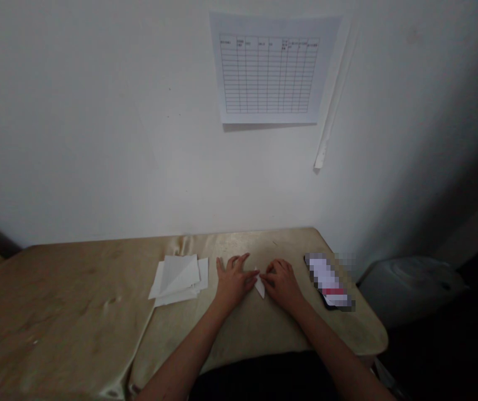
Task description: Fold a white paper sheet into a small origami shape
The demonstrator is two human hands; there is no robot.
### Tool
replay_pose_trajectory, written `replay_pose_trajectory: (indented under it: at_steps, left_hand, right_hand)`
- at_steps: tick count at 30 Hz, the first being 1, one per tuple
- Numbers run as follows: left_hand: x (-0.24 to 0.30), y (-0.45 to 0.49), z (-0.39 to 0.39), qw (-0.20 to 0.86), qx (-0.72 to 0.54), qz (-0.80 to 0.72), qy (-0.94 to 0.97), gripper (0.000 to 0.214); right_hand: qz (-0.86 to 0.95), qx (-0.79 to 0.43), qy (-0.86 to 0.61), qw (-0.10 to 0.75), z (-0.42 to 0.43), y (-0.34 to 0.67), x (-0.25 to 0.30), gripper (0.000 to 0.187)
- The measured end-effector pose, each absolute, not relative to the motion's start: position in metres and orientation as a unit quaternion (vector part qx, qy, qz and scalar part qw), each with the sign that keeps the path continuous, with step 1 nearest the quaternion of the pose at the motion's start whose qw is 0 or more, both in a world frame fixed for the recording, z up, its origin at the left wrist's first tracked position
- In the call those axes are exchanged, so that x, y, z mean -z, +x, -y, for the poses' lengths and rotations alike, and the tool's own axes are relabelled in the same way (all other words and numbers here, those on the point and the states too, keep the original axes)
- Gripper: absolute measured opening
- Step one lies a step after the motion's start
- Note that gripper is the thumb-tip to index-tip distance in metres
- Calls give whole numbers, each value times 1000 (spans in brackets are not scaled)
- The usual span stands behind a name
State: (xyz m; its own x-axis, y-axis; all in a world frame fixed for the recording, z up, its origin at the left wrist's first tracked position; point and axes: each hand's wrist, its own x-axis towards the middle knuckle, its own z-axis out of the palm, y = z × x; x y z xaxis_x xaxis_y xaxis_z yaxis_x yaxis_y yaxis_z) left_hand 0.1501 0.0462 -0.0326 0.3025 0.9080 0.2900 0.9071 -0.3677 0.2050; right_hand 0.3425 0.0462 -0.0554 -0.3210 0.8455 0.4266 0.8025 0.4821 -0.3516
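Note:
A small piece of white folded paper [259, 287], narrow and pointed at its lower end, lies on the cloth-covered table between my hands. My left hand [234, 281] holds its left edge with the thumb side, while the other fingers spread out over the cloth. From the other side, my right hand [281, 283] grips the paper near its top with thumb and forefinger, its remaining fingers curled. Fingertips partly cover the upper part of the paper. To the left of my left hand rests a loose stack of white paper sheets [178, 278], the top one creased diagonally.
A phone [328, 281], its screen blurred out, lies near the right edge of the table [189, 340], which has a shiny gold-beige cover. A printed table sheet [270, 72] hangs on the white wall behind. Right of the table stands a pale rounded container [406, 287].

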Motion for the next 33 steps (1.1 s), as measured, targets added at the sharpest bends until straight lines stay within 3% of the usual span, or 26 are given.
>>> replay_pose_trajectory:
  at_steps: [33]
  left_hand:
    - [43,144,-53,-17,-135,-588,798,41]
  right_hand:
    - [815,-31,-540,208,-45,341,55,41]
